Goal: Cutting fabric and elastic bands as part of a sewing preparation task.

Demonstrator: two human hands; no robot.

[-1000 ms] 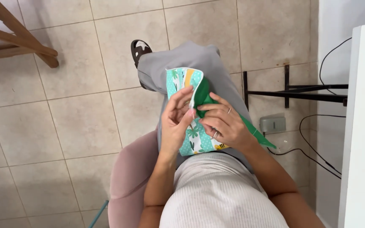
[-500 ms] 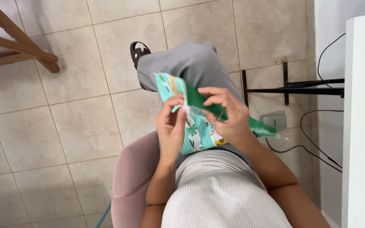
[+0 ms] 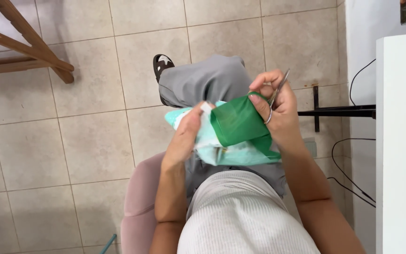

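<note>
Cloth fills the gap between both hands, over the lap of a person seated on a pink chair (image 3: 139,207). The green fabric (image 3: 236,123) lies just left of the right hand (image 3: 278,110), whose fingers are clamped on its upper edge and on thin scissors (image 3: 279,87) pointing up and far. The left hand (image 3: 189,136) pinches the pale patterned cloth (image 3: 212,148), its long axis running left to right.

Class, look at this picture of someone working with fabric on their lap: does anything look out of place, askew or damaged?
Nothing stands out. The left hand and right hand hold the green fabric over the patterned cloth; neither looks torn.
</note>
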